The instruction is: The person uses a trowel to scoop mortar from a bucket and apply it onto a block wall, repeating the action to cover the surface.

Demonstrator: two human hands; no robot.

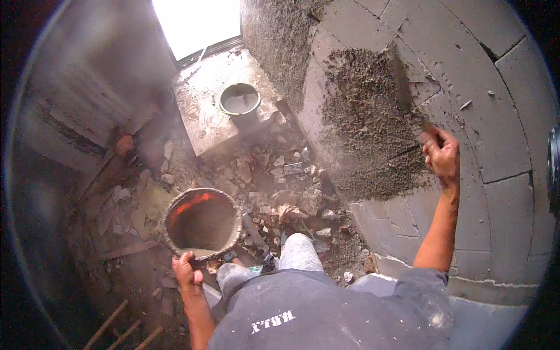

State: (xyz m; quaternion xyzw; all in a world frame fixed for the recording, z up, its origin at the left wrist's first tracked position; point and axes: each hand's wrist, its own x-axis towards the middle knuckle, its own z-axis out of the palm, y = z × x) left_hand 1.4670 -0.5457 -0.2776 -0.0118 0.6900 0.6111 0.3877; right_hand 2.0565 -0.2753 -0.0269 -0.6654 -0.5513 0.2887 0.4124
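On the left, my left hand [186,272] is closed on the near rim of a round bucket [234,228]. The bucket is tilted toward me, with grey mortar and an orange patch inside. My right hand [441,153] is raised at the block wall [504,146] and closed around the handle of what looks like a trowel [403,81]. Its blade is smeared by motion and seen nearly edge-on, close to the wall. Beside it, a rough dark patch of wet mortar [364,125] covers part of the grey blocks.
A second bucket [240,113] with greyish contents stands on a stained, pale platform [201,111] below a bright window [198,23]. Broken rubble [286,181] covers the floor around my legs. Several wooden sticks [123,333] lie at the lower left.
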